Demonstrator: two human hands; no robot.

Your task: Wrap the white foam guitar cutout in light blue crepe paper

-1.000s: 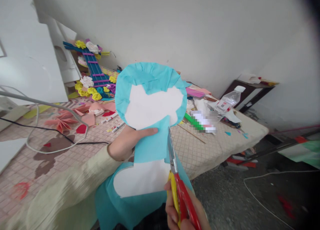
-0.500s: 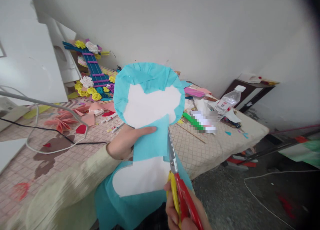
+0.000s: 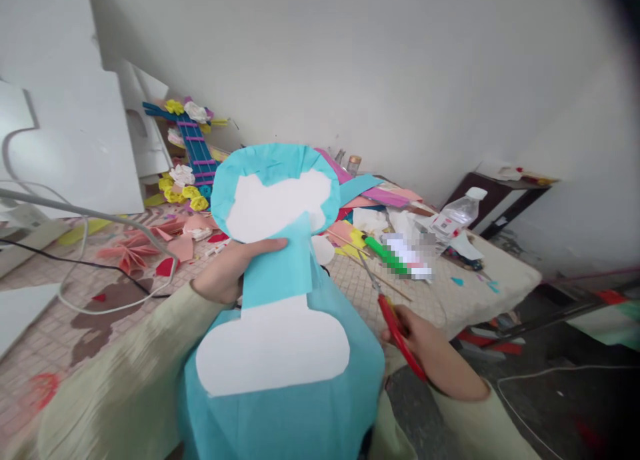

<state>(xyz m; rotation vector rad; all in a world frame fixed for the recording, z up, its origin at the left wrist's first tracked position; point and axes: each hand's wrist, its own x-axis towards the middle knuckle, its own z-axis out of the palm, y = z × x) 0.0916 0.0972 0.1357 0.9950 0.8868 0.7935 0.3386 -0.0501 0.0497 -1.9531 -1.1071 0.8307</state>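
My left hand (image 3: 227, 270) is closed on the narrow middle of a white cut-out wrapped in turquoise paper (image 3: 280, 283), with the thumb lying across its front. The piece stands upright before me, a round head at the top and a wide base at the bottom. My right hand (image 3: 435, 353) is closed on red-handled scissors (image 3: 393, 317), held out to the right of the paper, blades pointing up and left over the table and clear of the turquoise paper.
A table with a checked cloth (image 3: 445, 293) carries paper scraps, pink folded fans (image 3: 133, 253), markers, a green tube (image 3: 385, 253) and a plastic bottle (image 3: 457, 210). A blue ladder-like craft with paper flowers (image 3: 193, 153) leans at the back. White cables (image 3: 85, 247) cross the left side.
My right hand has drawn the scissors away from the paper's edge, out to the right. The turquoise piece has dropped lower and shifted left, and the view has tilted a little.
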